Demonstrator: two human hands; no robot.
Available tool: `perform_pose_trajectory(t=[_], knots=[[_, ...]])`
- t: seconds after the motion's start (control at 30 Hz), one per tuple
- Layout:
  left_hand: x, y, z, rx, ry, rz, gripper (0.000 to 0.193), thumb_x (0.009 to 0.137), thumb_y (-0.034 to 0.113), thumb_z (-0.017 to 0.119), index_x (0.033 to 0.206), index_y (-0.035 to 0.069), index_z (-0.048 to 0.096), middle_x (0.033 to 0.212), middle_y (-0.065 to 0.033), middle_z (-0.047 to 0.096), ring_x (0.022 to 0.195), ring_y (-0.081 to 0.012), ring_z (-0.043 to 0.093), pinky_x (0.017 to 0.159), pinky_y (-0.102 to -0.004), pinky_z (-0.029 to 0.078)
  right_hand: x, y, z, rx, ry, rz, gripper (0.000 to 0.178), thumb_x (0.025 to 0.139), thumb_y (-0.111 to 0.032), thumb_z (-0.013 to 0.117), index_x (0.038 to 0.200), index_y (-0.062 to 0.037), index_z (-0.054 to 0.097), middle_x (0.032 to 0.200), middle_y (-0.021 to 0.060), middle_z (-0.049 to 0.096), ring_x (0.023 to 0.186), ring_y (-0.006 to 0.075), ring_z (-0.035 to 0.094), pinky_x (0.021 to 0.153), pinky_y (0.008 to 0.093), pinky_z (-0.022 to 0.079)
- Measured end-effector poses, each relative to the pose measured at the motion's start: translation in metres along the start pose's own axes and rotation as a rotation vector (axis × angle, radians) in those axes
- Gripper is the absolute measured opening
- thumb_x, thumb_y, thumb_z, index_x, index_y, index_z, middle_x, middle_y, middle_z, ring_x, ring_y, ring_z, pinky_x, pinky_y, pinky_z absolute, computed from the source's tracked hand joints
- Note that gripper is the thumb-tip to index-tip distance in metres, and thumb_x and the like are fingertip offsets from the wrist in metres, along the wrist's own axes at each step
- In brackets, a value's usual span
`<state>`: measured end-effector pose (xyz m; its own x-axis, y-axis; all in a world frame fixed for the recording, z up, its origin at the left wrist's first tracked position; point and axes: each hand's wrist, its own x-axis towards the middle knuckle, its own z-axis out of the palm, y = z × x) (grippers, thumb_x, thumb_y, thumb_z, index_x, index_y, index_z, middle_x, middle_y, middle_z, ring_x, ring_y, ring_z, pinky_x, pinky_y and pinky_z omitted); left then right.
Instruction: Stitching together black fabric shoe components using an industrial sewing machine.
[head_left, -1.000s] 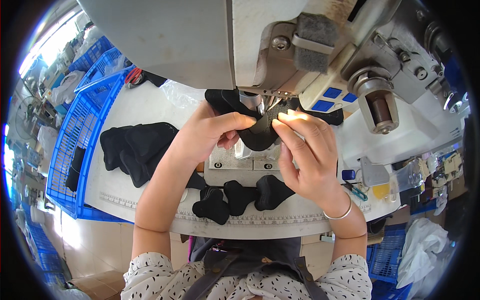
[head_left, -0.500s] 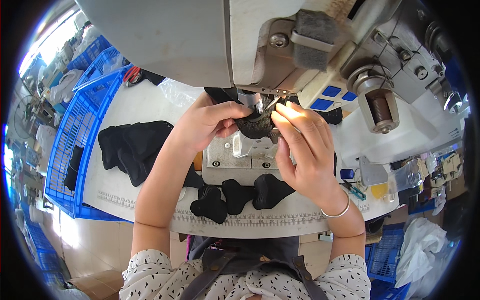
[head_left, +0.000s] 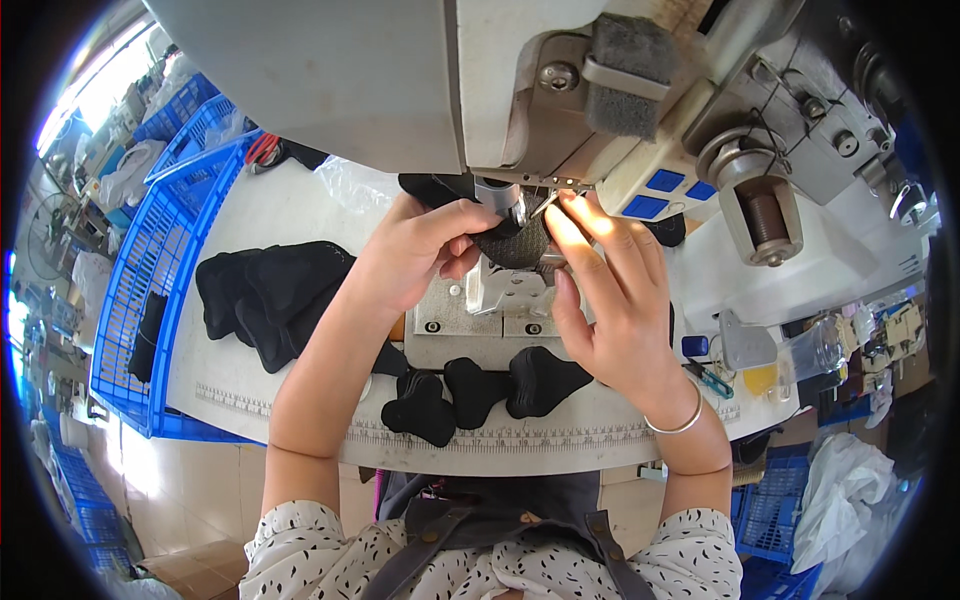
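A dark, textured fabric piece (head_left: 512,248) lies under the head of the sewing machine (head_left: 555,95), beside its metal presser parts (head_left: 541,203). My left hand (head_left: 420,250) pinches the left edge of this piece between thumb and bent fingers. From the right, my right hand (head_left: 622,300) reaches over with its fingers stretched out, their tips by the needle area at the fabric's right side. Its thumb stands apart, lower down. Light falls on these fingertips. The needle itself and part of the fabric are hidden by the fingers and machine.
Several black fabric pieces (head_left: 543,382) lie along the table's front, above a printed ruler strip (head_left: 500,438). A larger black pile (head_left: 275,300) is left of my forearm. Blue crates (head_left: 165,290) stand leftward; small snips (head_left: 712,380) lie right. A thread spool (head_left: 762,215) sits upper right.
The fabric piece has shifted a little and turned under the machine, so less of its lower edge shows. Both hands have moved only slightly with it.
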<state>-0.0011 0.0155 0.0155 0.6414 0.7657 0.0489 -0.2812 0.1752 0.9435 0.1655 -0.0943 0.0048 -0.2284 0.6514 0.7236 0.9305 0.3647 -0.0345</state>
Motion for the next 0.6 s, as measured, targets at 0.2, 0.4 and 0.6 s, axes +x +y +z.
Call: perform_pose_trajectory(t=[0.2, 0.4, 0.6], knots=[[-0.008, -0.014, 0.009, -0.082, 0.035, 0.106, 0.015, 0.078, 0.006, 0.055, 0.063, 0.003, 0.053, 0.051, 0.0018, 0.038, 0.041, -0.0080, 0.039, 0.039, -0.0219, 0.027, 0.000, 0.000, -0.001, -0.048, -0.006, 0.024, 0.041, 0.066, 0.000, 0.057, 0.106, 0.0031, 0.056, 0.109, 0.0161, 0.054, 0.093, 0.0302, 0.052, 0.081, 0.0389, 0.041], [-0.008, -0.013, 0.002, 0.076, 0.048, 0.136, 0.022, 0.078, 0.007, 0.055, 0.057, 0.003, 0.049, 0.050, 0.0019, 0.036, 0.042, -0.0086, 0.038, 0.040, -0.0227, 0.026, -0.001, -0.008, 0.006, -0.040, 0.109, -0.115, 0.036, 0.065, 0.001, 0.058, 0.101, 0.0021, 0.059, 0.104, 0.0130, 0.056, 0.094, 0.0295, 0.054, 0.082, 0.0407, 0.042], [-0.012, -0.020, 0.013, 0.075, 0.157, 0.158, 0.023, 0.079, 0.010, 0.055, 0.057, 0.004, 0.048, 0.050, 0.0020, 0.039, 0.042, -0.0084, 0.038, 0.041, -0.0229, 0.027, 0.002, -0.001, 0.009, -0.102, 0.209, -0.156, 0.036, 0.063, -0.003, 0.058, 0.099, 0.0019, 0.060, 0.103, 0.0107, 0.056, 0.082, 0.0223, 0.056, 0.073, 0.0348, 0.042]])
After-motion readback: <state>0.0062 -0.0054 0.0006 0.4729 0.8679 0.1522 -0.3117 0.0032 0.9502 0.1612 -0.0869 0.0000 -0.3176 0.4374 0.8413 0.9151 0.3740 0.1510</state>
